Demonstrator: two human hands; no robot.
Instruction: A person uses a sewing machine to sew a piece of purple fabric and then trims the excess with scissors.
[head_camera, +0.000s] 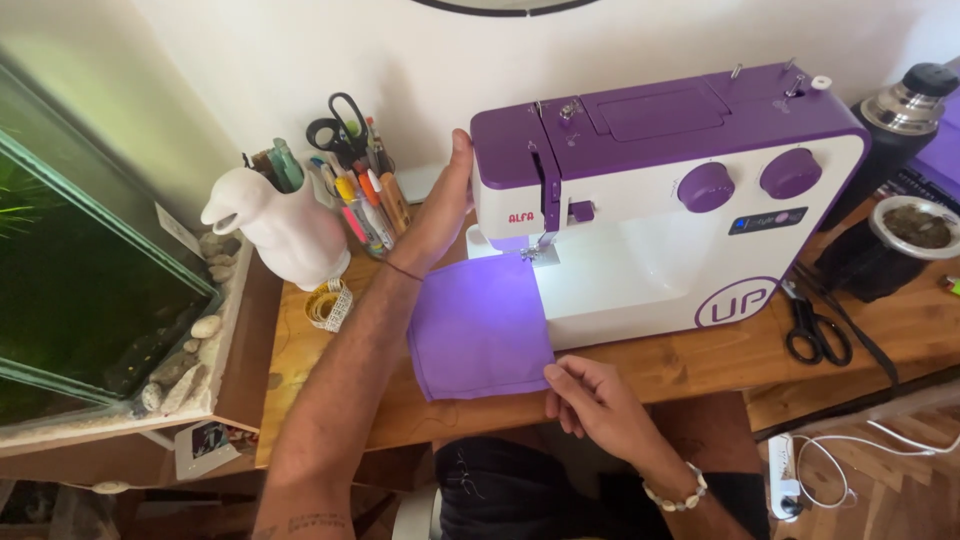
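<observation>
Head view. A purple-and-white sewing machine stands on a wooden table. A square of purple fabric lies flat on the table in front of the machine, its far edge tucked under the presser foot, lit by the machine's lamp. The left hand reaches past the fabric to the machine's left end; its fingers are hidden behind the housing, so how far they are closed, and on what, cannot be told. The right hand rests at the fabric's near right corner, fingers loosely curled, fingertips touching or just pinching the edge; the grip is light at most.

Left of the machine: a white jug-shaped holder, pens and markers with black-handled scissors, a rolled tape measure and an aquarium. A second pair of scissors lies to the right.

Risks, as judged: with only one corner lightly held, the fabric may swing or pucker under the foot, giving a crooked seam; fingers brought near the needle could be caught.
</observation>
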